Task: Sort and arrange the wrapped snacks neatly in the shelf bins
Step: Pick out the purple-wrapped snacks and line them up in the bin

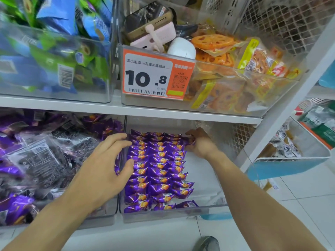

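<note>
Purple snacks [157, 171] lie in rows between the spread left hand [107, 160] and the right hand [198, 142], which pinches one.

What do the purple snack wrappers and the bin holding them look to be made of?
The purple snack wrappers look like glossy metallised plastic film: bright glints and crimped ends. The bin seems to be clear rigid plastic: the snacks show through its front wall, and its rim is slightly frosted.

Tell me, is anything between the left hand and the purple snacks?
Nothing visible. The left hand hovers open at the left edge of the purple snacks in the clear bin, its thumb beside them.
</note>
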